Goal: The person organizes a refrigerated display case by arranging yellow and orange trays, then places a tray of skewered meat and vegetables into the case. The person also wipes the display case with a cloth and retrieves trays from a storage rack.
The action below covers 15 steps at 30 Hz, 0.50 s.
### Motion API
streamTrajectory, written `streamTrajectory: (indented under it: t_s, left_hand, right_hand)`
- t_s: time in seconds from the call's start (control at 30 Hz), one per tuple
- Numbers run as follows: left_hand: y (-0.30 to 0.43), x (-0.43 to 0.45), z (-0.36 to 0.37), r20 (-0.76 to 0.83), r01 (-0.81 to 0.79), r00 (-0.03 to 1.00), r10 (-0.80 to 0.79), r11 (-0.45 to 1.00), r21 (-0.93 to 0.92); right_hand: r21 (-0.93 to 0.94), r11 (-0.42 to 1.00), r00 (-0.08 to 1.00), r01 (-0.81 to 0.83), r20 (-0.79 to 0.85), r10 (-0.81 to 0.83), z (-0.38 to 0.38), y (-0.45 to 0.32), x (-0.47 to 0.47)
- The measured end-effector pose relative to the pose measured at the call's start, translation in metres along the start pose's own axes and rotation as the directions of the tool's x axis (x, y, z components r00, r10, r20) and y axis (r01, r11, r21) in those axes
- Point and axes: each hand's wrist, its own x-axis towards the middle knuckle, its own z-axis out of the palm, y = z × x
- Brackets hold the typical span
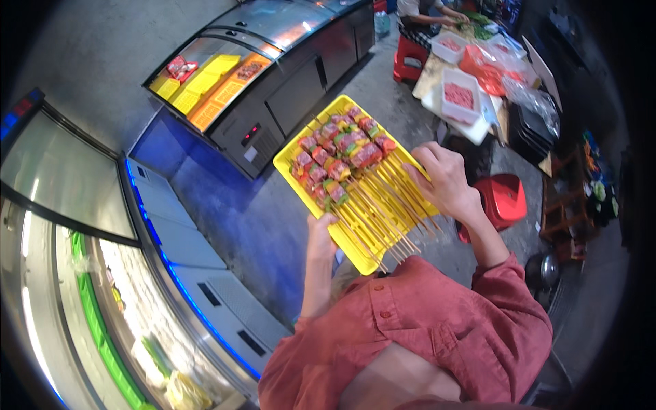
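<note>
A yellow plastic tray (353, 251) is held in front of my chest. Raw skewers (333, 146) with meat cubes and red, yellow and green pepper pieces lie piled on its far half. Their bare wooden sticks (382, 210) point toward me, and several tips stick out past the near rim. My left hand (322, 233) grips the left edge, with its thumb over the rim. On the opposite edge, my right hand (442, 177) has hold of the tray, its thumb near the sticks; some of its fingers are hidden.
A glass-topped display fridge (297, 92) holding yellow and orange trays stands ahead. Another lit display cooler (205, 307) runs along my left. At the upper right, a person (425, 18) handles greens at a table with meat tubs (474, 115). A red stool (499, 200) stands to my right.
</note>
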Motion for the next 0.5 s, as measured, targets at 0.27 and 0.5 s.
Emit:
streamTrajectory:
  t_s: [0.27, 0.5]
  left_hand:
    - [0.055, 0.164, -0.027, -0.021, -0.011, 1.0, 0.01, 0.999, -0.033]
    - [0.077, 0.288, -0.04, 0.083, -0.029, 0.996, 0.034, 0.998, -0.058]
  right_hand:
    - [0.051, 0.996, 0.962, -0.077, 0.266, 0.06, 0.107, 0.024, 0.126]
    - [0.333, 0.942, 0.99, -0.039, 0.141, -0.009, 0.198, 0.088, 0.207]
